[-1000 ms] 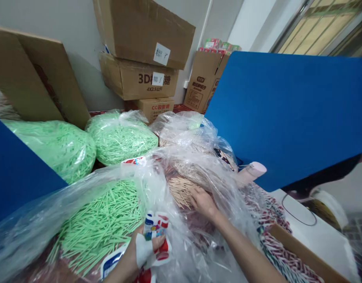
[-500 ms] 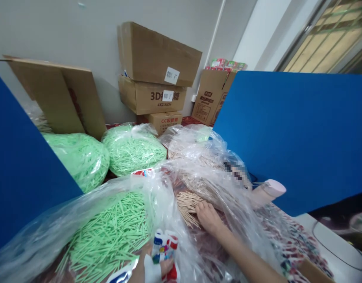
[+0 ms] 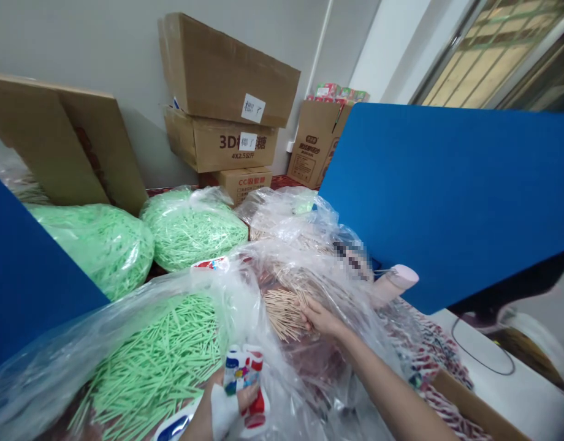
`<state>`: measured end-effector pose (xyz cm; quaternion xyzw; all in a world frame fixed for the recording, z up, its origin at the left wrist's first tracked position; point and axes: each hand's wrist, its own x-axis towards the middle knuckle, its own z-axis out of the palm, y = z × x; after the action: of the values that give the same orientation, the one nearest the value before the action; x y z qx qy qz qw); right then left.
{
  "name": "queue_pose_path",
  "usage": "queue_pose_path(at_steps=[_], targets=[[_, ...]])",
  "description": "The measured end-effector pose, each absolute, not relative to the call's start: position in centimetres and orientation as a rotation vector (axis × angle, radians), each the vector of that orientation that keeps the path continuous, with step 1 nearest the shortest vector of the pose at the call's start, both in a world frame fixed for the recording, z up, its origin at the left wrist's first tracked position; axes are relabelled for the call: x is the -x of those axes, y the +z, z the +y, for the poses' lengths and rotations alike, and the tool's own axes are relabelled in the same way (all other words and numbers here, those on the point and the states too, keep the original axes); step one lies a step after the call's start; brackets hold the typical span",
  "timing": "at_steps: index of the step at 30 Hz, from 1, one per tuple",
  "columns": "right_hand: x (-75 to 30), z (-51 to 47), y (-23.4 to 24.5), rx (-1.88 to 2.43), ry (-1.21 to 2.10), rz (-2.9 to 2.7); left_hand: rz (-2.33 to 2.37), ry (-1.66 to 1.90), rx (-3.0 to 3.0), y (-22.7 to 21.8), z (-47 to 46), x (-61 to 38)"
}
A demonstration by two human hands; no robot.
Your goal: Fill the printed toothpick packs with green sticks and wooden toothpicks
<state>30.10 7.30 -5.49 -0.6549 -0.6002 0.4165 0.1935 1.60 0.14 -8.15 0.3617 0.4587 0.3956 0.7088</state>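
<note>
My left hand [image 3: 246, 397], with something white around its wrist, is closed around small printed packets [image 3: 243, 367] in white, blue and red. It is beside an open clear bag of thin light green sticks [image 3: 162, 361]. To the right, my right hand [image 3: 317, 315] reaches into another open clear bag [image 3: 319, 275] of thin beige sticks [image 3: 282, 312]. Its thumb and fingers are pinched together on some of the beige sticks at the pile's right side. How many it grips is hidden.
Two tied bags of green sticks [image 3: 194, 229] lie behind. Cardboard boxes [image 3: 227, 73] are stacked by the wall. Blue panels [image 3: 438, 196] stand left and right. A pale pink cylinder [image 3: 395, 285], striped packets [image 3: 429, 349] and a white table with a cable [image 3: 487, 361] are on the right.
My right hand has gone from lying over the beige sticks to pinching some at the pile's edge. The view has swung a little to the right. My left hand still holds the packets.
</note>
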Motion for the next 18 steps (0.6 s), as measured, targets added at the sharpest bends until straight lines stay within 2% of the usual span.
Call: queue_pose_path(at_steps=[8, 11, 15, 18], targets=[[-27.0, 4.5, -2.9, 1.383, 1.861, -1.372, 0.654, 0.796, -0.923, -1.1, 5.0, -3.2], [-26.0, 4.0, -2.5, 1.183, 2.079, -1.210, 0.565, 0.694, -0.957, 0.2, 6.1, -4.8], [-25.7, 3.4, -3.0, 1.135, 2.094, -1.148, 0.497, 0.624, -0.987, 0.5, 5.4, -5.6], [-25.7, 2.9, -3.0, 1.189, 1.972, -1.120, 0.608, 0.740, -0.935, 0.2, 4.5, -4.8]])
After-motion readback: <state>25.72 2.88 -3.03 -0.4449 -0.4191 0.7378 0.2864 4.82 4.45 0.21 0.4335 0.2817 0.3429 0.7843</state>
